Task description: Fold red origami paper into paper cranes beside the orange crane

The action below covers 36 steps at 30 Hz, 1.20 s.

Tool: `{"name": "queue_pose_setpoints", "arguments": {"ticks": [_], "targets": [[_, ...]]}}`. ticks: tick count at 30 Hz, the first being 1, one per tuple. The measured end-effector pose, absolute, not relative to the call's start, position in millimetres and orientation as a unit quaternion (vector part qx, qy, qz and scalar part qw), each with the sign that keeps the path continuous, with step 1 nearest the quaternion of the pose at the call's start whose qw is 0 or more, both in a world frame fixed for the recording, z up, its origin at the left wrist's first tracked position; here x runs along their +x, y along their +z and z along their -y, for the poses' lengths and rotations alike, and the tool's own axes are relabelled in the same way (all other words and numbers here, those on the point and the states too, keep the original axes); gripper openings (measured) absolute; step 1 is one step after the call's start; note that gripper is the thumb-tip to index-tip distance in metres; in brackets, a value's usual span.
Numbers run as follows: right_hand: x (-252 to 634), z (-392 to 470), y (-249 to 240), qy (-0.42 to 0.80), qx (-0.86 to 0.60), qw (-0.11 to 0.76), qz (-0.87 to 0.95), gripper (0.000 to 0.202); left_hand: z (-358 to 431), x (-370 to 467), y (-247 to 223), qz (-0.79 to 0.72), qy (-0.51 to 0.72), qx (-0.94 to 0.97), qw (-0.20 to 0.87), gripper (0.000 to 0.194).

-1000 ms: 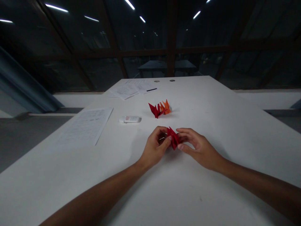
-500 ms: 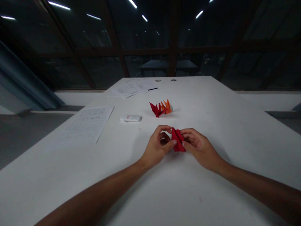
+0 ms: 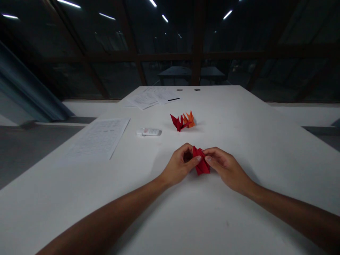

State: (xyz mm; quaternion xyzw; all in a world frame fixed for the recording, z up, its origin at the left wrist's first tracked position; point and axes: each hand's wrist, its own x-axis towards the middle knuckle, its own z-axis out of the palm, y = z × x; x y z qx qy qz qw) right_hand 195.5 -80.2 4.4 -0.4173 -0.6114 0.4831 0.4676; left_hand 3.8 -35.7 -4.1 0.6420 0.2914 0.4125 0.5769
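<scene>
Between my hands is a piece of folded red paper (image 3: 202,167), its pointed layers facing me. My left hand (image 3: 181,163) pinches its left side, thumb on the near face and fingers behind. On the upper right edge, my right hand (image 3: 224,166) closes thumb and fingers on the same paper. Some of its folds are hidden by my fingers. Beyond my hands stand a dark red origami crane (image 3: 178,123) and an orange origami crane (image 3: 190,119), close together and overlapping in view.
A white capped bottle or tube (image 3: 149,132) lies left of the cranes. A printed sheet (image 3: 98,140) rests on the white table (image 3: 170,219) at left. Farther back are several papers (image 3: 148,98), a black strip (image 3: 173,99) and two round discs (image 3: 197,90).
The folded red paper has tilted and dropped slightly toward me, its lower layers spreading a little. My left fingers have curled closer behind it; both hands keep hold.
</scene>
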Motion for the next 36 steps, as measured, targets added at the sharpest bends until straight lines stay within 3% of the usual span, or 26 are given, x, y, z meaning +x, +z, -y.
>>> {"name": "queue_pose_setpoints", "arguments": {"ticks": [5,9,15,23,30,36], "targets": [[202.0,72.1,3.7,0.470,-0.406,0.478,0.621,0.015,35.1,3.1,-1.4,-0.273,0.384,0.646,0.601,0.028],[205.3,69.7,3.1,0.493,-0.386,0.476,0.618,0.023,33.4,2.1,-1.4,-0.255,0.355,0.640,0.633,0.026],[209.5,69.1,5.4,0.469,-0.414,0.461,0.629,0.014,32.3,0.1,-0.8,-0.245,0.330,0.623,0.665,0.026],[200.3,70.6,2.3,0.548,-0.391,0.475,0.567,0.016,32.2,-1.6,1.3,-0.246,0.293,0.650,0.657,0.028],[197.7,80.7,3.8,0.427,-0.435,0.485,0.627,0.007,31.7,2.2,-1.5,-0.255,0.323,0.652,0.636,0.027],[196.3,83.9,7.5,0.387,-0.474,0.454,0.647,0.019,29.4,4.4,-4.8,-0.273,0.337,0.668,0.604,0.030]]}}
